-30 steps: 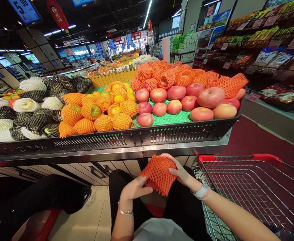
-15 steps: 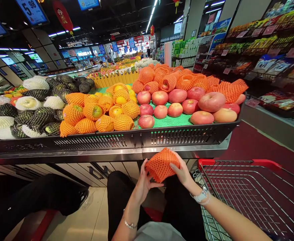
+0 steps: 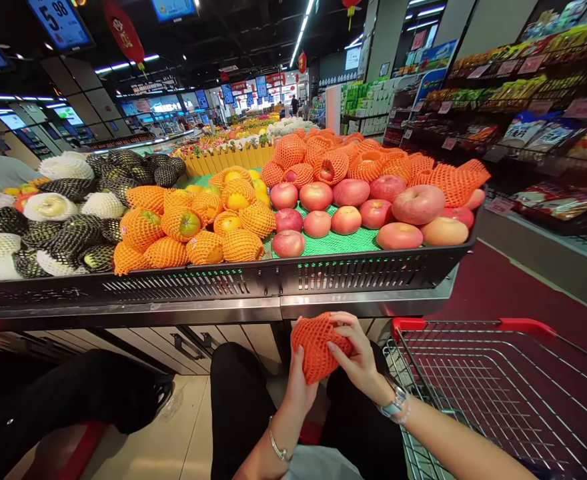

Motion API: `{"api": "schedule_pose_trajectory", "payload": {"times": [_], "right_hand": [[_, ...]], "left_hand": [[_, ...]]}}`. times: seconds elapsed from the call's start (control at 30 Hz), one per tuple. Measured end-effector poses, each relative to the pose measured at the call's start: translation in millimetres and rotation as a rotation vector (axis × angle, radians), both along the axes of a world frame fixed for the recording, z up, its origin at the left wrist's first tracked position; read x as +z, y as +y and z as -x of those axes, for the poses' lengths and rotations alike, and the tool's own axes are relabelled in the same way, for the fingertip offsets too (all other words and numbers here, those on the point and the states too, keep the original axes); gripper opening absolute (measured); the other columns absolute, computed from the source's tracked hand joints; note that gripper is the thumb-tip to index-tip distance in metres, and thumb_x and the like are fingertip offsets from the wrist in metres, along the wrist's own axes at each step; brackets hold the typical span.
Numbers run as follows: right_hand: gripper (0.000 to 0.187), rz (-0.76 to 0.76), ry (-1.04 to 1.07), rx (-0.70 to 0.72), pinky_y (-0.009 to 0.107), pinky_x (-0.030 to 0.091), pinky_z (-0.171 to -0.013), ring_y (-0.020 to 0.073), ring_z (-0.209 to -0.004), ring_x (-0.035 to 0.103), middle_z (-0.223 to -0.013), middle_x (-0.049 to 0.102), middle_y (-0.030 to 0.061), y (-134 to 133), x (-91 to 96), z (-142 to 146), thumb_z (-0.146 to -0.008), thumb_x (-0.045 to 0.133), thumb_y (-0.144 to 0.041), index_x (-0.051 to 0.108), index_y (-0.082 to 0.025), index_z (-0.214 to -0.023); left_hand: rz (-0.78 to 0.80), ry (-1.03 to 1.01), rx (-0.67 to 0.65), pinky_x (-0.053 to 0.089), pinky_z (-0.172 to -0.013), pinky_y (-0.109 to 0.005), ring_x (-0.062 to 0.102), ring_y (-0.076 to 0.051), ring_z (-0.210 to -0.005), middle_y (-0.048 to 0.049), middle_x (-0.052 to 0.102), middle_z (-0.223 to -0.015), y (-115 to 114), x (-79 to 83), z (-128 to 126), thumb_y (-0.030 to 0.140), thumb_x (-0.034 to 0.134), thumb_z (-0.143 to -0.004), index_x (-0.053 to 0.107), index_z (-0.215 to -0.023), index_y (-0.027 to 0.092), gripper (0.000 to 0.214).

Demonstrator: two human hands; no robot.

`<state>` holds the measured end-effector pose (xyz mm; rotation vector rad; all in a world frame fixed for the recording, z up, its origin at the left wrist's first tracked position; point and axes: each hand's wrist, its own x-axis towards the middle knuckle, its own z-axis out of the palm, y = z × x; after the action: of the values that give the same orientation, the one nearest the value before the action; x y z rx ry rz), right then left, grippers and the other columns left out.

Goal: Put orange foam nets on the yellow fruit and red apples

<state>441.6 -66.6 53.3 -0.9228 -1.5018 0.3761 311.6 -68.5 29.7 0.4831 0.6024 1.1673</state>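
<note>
Between my two hands, above my lap and in front of the display's metal edge, is a fruit in an orange foam net (image 3: pixel 318 347). The net covers it, so the fruit itself is hidden. My left hand (image 3: pixel 301 380) cups it from the left and below, thumb against the net. My right hand (image 3: pixel 356 353) grips the net's upper right side with bent fingers and thumb. Beyond my hands, bare red apples (image 3: pixel 317 224) sit on a green mat (image 3: pixel 341 245) in the black display tray (image 3: pixel 363 273). Behind them are heaped more netted apples (image 3: pixel 289 152).
Fruits in yellow-orange nets (image 3: pixel 178 223) lie left of the apples, then fruits in black and white nets (image 3: pixel 66 227). A wire shopping cart (image 3: pixel 473 373) with red corners stands at my right. A seated person's dark-trousered leg (image 3: pixel 73 387) is at my left. Snack shelves (image 3: pixel 538 127) line the right.
My left hand has come up around the netted fruit, and my right fingers have moved over its top. The fruit is slightly lower. At the far left, another person has come into view.
</note>
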Motion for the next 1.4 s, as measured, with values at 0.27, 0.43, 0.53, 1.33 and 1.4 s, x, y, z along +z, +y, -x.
{"api": "schedule_pose_trajectory", "payload": {"times": [0.27,0.43,0.53,1.33,1.4], "right_hand": [[0.064,0.217,-0.042,0.389,0.049,0.032,-0.112,0.0296,-0.136,0.034,-0.145,0.034,0.0128,6,-3.2,1,-0.085,0.054,-0.058,0.037,-0.026,-0.138],[0.075,0.186,-0.255,0.239,0.05,0.031,-0.114,0.0298,-0.141,0.027,-0.149,0.023,0.0137,2,-5.9,5,-0.081,0.068,-0.037,0.026,-0.028,-0.144],[0.087,-0.046,-0.383,0.054,0.062,0.024,-0.113,0.0346,-0.144,0.015,-0.156,0.005,0.0088,-3,-6.3,12,-0.078,0.072,-0.027,0.019,-0.037,-0.146],[0.084,0.211,-0.473,-0.966,0.048,0.027,-0.104,0.0347,-0.135,0.029,-0.136,0.029,0.0336,206,249.6,-206,-0.079,0.055,-0.049,0.034,0.016,-0.127],[0.083,0.358,-0.475,-0.941,0.046,0.029,-0.102,0.0349,-0.135,0.03,-0.135,0.029,0.0383,225,241.8,-226,-0.083,0.034,-0.052,0.038,0.022,-0.12]], "left_hand": [[-0.268,0.406,0.206,0.03,-0.113,-0.037,0.038,-0.025,-0.135,-0.0079,0.041,-0.147,7,-2.3,18,0.067,0.048,-0.082,0.048,-0.131,0.026,0.064],[-0.151,0.404,0.312,0.039,-0.106,-0.039,0.048,-0.025,-0.126,-0.0074,0.05,-0.137,17,6.8,28,0.061,0.041,-0.089,0.049,-0.128,0.026,0.053],[-0.189,0.458,0.372,0.039,-0.106,-0.036,0.05,-0.023,-0.124,-0.0063,0.054,-0.134,20,8.3,33,0.06,0.042,-0.089,0.053,-0.123,0.025,0.05],[-0.114,0.352,0.207,0.053,-0.087,-0.038,0.067,-0.025,-0.102,-0.0148,0.058,-0.131,65,-42.5,65,0.051,0.069,-0.075,0.017,-0.148,0.033,0.091],[-0.086,0.379,0.207,0.053,-0.083,-0.035,0.069,-0.024,-0.097,-0.0137,0.062,-0.125,69,-54.0,72,0.052,0.072,-0.071,0.021,-0.147,0.033,0.093]]}}
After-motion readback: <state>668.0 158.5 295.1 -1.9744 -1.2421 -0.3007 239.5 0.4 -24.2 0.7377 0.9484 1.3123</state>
